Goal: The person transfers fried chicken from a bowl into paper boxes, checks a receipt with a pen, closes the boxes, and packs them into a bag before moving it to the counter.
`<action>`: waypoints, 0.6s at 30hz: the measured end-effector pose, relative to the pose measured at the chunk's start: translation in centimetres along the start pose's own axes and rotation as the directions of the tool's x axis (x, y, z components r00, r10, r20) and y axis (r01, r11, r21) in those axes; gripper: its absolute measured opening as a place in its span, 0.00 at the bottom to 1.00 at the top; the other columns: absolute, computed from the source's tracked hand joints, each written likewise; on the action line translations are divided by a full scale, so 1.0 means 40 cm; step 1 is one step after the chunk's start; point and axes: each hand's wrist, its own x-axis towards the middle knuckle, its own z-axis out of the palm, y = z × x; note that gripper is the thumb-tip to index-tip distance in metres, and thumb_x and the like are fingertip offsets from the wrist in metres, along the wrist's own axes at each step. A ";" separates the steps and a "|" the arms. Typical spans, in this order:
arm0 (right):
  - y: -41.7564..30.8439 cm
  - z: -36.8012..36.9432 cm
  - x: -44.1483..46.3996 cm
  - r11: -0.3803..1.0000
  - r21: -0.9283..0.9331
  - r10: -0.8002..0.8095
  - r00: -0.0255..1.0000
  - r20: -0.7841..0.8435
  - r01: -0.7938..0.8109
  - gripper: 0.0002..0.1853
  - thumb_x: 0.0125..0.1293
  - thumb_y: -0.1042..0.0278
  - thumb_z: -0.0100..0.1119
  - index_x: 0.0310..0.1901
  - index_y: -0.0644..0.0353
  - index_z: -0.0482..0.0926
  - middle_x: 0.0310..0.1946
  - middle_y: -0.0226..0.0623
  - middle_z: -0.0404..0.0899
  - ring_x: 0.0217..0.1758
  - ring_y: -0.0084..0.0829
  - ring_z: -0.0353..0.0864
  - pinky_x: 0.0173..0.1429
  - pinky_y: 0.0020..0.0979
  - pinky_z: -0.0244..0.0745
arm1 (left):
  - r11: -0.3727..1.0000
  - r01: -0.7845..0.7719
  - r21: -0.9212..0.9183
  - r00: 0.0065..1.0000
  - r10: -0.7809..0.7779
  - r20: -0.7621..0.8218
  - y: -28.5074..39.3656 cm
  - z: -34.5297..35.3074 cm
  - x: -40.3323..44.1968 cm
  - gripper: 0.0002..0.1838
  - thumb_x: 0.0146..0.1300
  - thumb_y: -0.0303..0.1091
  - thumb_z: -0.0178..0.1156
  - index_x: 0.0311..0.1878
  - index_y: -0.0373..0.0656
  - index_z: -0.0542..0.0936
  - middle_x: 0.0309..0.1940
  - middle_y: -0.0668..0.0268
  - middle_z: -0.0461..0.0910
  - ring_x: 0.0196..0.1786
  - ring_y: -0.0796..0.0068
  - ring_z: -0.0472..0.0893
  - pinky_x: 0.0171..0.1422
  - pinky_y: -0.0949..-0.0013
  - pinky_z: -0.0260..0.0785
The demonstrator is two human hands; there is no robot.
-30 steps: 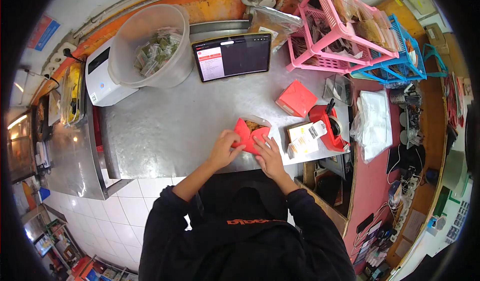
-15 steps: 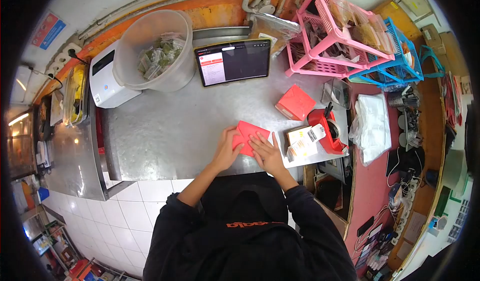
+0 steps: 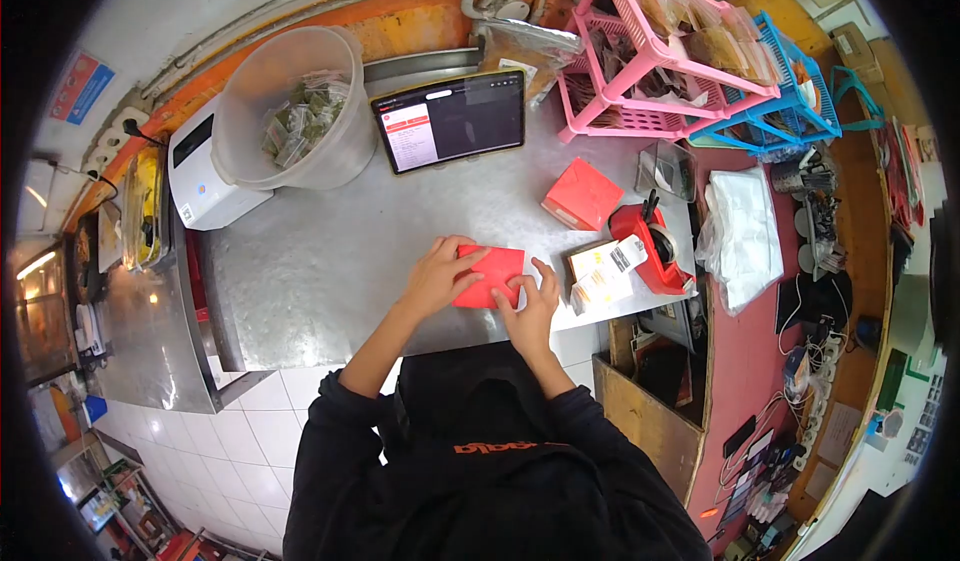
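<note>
A red cardboard box (image 3: 497, 266) lies near the front edge of the metal table, directly in front of me. My left hand (image 3: 437, 276) grips its left side, with fingers over the top edge and the thumb reaching onto its face. On the right side, my right hand (image 3: 534, 313) holds the box with bent fingers and the thumb at its lower edge. The underside of the box is hidden. A second red box (image 3: 583, 195) stands farther back to the right, apart from both hands.
A red tape dispenser (image 3: 655, 251) stands at right beside printed labels (image 3: 602, 274). Behind are a tablet (image 3: 450, 121), a clear tub (image 3: 345, 151) holding small packets, and a white printer (image 3: 205, 176). Pink baskets (image 3: 650, 56) and plastic bags (image 3: 742, 236) line the right side.
The red box has turned and now shows a squarer face. My left hand has shifted left along its side, and my right hand has moved off its top to the right edge.
</note>
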 end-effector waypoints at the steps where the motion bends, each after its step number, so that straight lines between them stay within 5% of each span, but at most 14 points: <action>1: 0.002 0.007 -0.005 0.997 0.071 0.018 1.000 0.000 -0.018 0.14 0.49 0.60 0.69 0.35 0.55 0.77 0.59 0.49 0.62 0.65 0.50 0.56 0.64 0.47 0.54 | 1.000 -0.001 0.001 1.000 0.001 0.001 -0.006 -0.004 0.003 0.21 0.54 0.43 0.61 0.54 0.58 0.78 0.50 0.69 0.72 0.51 0.66 0.71 0.49 0.65 0.72; 6: 0.012 0.009 -0.013 0.949 0.315 -0.008 1.000 0.016 0.002 0.08 0.53 0.68 0.67 0.29 0.58 0.77 0.63 0.48 0.60 0.65 0.45 0.58 0.64 0.43 0.56 | 0.971 -0.144 0.189 0.989 0.144 0.016 -0.039 -0.012 0.031 0.23 0.50 0.47 0.63 0.52 0.60 0.79 0.37 0.72 0.72 0.43 0.72 0.73 0.39 0.69 0.73; 8: 0.026 0.019 -0.023 0.850 0.517 0.094 0.994 0.048 -0.105 0.06 0.55 0.71 0.64 0.27 0.60 0.76 0.64 0.47 0.60 0.66 0.42 0.59 0.64 0.41 0.57 | 0.969 -0.151 0.194 0.988 0.153 0.006 -0.034 -0.007 0.030 0.23 0.50 0.47 0.63 0.53 0.61 0.78 0.36 0.72 0.71 0.42 0.73 0.73 0.37 0.69 0.73; 14: 0.038 0.083 0.001 0.807 0.548 0.312 0.947 -0.078 -0.220 0.08 0.53 0.74 0.64 0.23 0.61 0.72 0.59 0.49 0.65 0.60 0.45 0.67 0.61 0.41 0.62 | 0.988 -0.049 0.146 0.997 0.056 -0.044 0.001 0.013 -0.034 0.23 0.50 0.47 0.64 0.53 0.58 0.78 0.34 0.69 0.70 0.40 0.72 0.74 0.34 0.69 0.72; 18: 0.030 0.085 0.014 0.773 0.599 0.313 0.947 -0.073 -0.209 0.09 0.52 0.76 0.62 0.22 0.62 0.71 0.57 0.49 0.67 0.56 0.43 0.71 0.58 0.39 0.66 | 1.000 0.027 -0.014 0.997 -0.028 -0.066 0.010 0.002 -0.053 0.25 0.49 0.41 0.65 0.55 0.56 0.77 0.36 0.67 0.70 0.40 0.68 0.74 0.36 0.65 0.72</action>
